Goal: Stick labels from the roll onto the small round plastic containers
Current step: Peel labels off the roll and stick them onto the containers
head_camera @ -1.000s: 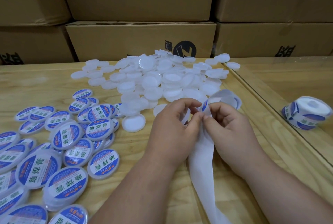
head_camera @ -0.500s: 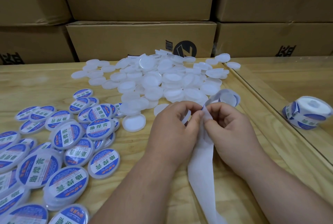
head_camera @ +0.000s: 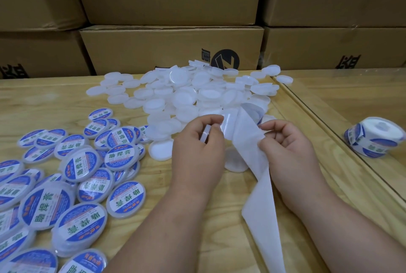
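We see the left hand (head_camera: 197, 147) above the light wooden tabletop (head_camera: 55, 97), its fingers (head_camera: 212, 120) curled around a small round white plastic container (head_camera: 204, 137) held on edge, only its rim showing between thumb and fingers. The same fingertips pinch a round label (head_camera: 227, 123), which shows its pale glossy back to us and stands just above the container, touching the thumb tip. The right hand (head_camera: 290, 152) sits just beside it, its fingers (head_camera: 271, 126) clenched on the edge of the long white backing strip (head_camera: 261, 202), which runs from between the hands down toward the lower edge of the view. Above the right fingers the strip curls over, and a blue-printed label (head_camera: 256, 112) shows on it.

The roll of blue and white labels (head_camera: 375, 138) lies well apart to the right, on the glass sheet (head_camera: 342, 101) that covers that side. Behind the hands is a heap of unlabelled white round containers (head_camera: 189, 92), a few of them lying near the left hand. To the left, a spread of labelled round containers (head_camera: 74, 176) with blue and white printed tops overlaps in places. Brown cardboard boxes (head_camera: 171, 48) with black print are stacked along the back of the tabletop.
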A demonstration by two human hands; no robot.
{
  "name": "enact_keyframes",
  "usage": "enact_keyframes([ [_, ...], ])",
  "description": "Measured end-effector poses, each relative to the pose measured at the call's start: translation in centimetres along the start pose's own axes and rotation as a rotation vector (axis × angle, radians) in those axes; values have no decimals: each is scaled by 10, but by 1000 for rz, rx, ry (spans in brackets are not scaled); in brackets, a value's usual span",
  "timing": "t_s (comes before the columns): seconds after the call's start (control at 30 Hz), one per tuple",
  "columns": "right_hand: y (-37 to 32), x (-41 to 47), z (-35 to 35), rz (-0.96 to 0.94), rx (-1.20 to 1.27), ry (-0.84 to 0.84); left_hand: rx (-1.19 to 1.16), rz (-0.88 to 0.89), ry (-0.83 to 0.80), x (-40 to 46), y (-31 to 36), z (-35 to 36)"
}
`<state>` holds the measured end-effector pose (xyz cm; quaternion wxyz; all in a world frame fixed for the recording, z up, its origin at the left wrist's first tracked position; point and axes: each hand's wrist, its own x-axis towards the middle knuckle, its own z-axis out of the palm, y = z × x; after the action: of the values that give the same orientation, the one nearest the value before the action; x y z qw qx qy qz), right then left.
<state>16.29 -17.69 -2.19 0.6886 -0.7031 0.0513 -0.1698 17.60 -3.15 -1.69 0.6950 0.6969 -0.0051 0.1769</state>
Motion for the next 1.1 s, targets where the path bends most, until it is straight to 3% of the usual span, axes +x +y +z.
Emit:
enact_keyframes([
  [0.3, -1, 1, -1, -19, 132, 90, -52, -62, -6, 0, 4, -2],
  [0.53, -1, -3, 0, -192, -80, 13, -32, -77, -58, -1, 6, -1],
  [0.73, -5, -6, 2, -321, -79, 6, -25, -81, -73, -2, 8, -1],
  [1.1, -4, -6, 5, -293, -135, 25, -20, -75, -89, -2, 9, 0],
])
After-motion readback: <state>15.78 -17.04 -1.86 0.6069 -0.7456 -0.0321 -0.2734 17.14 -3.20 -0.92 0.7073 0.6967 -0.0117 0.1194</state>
